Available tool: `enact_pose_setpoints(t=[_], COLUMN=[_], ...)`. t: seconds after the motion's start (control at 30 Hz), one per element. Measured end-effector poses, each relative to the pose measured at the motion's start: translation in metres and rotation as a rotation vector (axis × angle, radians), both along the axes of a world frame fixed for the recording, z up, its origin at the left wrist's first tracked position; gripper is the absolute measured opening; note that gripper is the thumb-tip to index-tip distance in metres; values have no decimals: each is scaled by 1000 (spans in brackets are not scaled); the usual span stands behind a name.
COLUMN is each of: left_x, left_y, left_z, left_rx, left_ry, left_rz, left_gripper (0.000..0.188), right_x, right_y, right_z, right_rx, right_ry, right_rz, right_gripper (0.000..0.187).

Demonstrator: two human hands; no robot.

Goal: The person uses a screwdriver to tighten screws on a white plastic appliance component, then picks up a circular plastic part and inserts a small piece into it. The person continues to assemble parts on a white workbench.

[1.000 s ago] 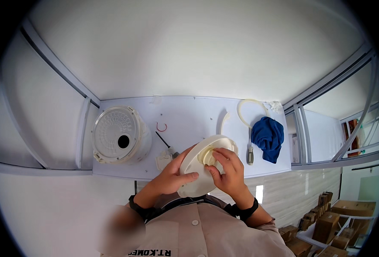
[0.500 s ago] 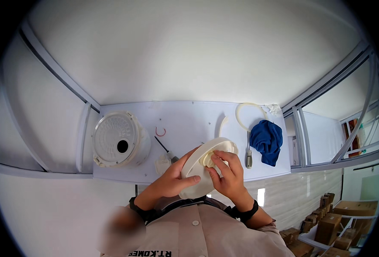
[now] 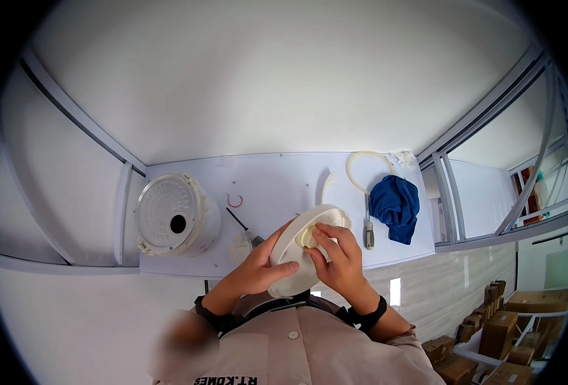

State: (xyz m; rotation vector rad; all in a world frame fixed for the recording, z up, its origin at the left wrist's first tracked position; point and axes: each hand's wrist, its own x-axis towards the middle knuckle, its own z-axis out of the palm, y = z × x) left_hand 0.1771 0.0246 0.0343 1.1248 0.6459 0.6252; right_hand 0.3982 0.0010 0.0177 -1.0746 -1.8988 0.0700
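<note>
In front of my body, above the table's near edge, a white round lid (image 3: 296, 281) is held tilted. My left hand (image 3: 255, 268) grips its left rim, with the thumb over the inner face. The fingertips of my right hand (image 3: 343, 264) pinch a small cream round piece (image 3: 308, 236) at the middle of that face. Fingers partly cover the piece, so its full shape does not show. Just beyond my left hand lie a screwdriver (image 3: 237, 219) and a small white part (image 3: 238, 249), both partly hidden.
On the table (image 3: 264, 173), a white drum-shaped body (image 3: 209, 221) with a clear top stands left, near an open red ring (image 3: 234, 205). To the right are a curved cream strip (image 3: 326, 188), a cream ring (image 3: 348, 172), a grey-handled screwdriver (image 3: 369, 237) and a blue cloth (image 3: 394, 210).
My right fingers have shifted slightly on the cream piece, and the lid is turned a little. The view has moved slightly; both hands keep their hold.
</note>
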Motion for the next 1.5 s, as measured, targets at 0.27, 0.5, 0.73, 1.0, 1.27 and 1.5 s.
enact_pose_setpoints(t=[0.27,0.5,0.73,1.0,1.27,1.5], left_x=[4,6,6,14,3,-21], left_y=[1,1,1,4,11,19], left_z=[-4,-7,-10,-45,-55,-86], left_rx=[54,76,77,-296,-382,-589], left_ry=[13,-21,-25,-235,-294,-622], left_rz=[7,25,53,236,316,176], left_gripper=[83,84,84,79,73,57], right_x=[-1,-4,-7,-9,13,48], right_y=[4,8,10,18,10,4], right_z=[-6,-6,-3,6,-4,-26], right_rx=[-35,-59,-86,-159,-136,-620], right_ry=[53,84,124,63,45,643], right_rz=[-52,-56,-44,-52,-165,-197], right_gripper=[44,43,44,59,56,57])
